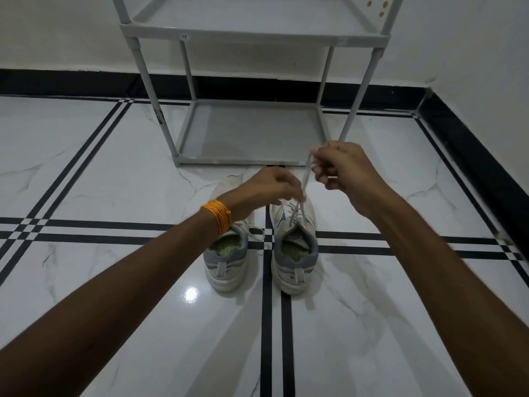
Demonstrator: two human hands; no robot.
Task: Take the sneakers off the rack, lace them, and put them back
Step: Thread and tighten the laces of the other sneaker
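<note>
Two white and grey sneakers stand side by side on the floor, heels towards me, in front of the grey rack (183, 160). Over the right sneaker (294, 253) my right hand (346, 173) pinches the pale lace (305, 176) and holds it taut, up and away from the shoe. My left hand (269, 186) is down at that sneaker's eyelets, fingers closed on the lace's lower part. The left sneaker (226, 262) is partly hidden by my left wrist, and a loose lace end (256, 234) lies beside it.
The rack's bottom shelf (249, 133) and the shelf above it (252, 32) hold nothing. White marble floor with black stripes (266, 325) lies all around. A white wall with black skirting (472, 156) runs along the back and the right.
</note>
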